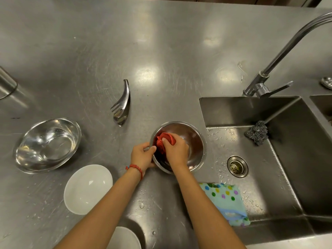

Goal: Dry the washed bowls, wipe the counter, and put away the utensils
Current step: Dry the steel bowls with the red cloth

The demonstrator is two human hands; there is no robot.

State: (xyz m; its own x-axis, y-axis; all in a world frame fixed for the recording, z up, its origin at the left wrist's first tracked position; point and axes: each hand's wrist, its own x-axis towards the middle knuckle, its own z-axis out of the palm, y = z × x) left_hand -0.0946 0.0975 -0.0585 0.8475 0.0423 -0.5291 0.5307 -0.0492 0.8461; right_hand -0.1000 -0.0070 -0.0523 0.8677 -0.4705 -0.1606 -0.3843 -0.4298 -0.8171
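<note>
Hands: R (177, 151) w/ red cloth (164, 141) (in steel bowl (195, 141)).

Scratched steel surface (161, 51) with bowls and utensils on it, beside a sunken sink.

A large steel bowl (47, 145) sits at the left, tipped toward the viewer, with a white bowl (88, 188) just beside it on the near side and a second white bowl (124, 238) at the near edge, partly hidden by an arm. A smaller steel bowl (190, 141) stands near the sink's left rim. Farther back lie a fork (119, 103) and a spoon (124, 112), touching, their heads toward the viewer. A spotted blue cloth (228, 202) overlaps the sink's near-left corner. Water droplets (142, 205) dot the near part. A steel cylinder (6, 83) stands at the far left edge.
</note>
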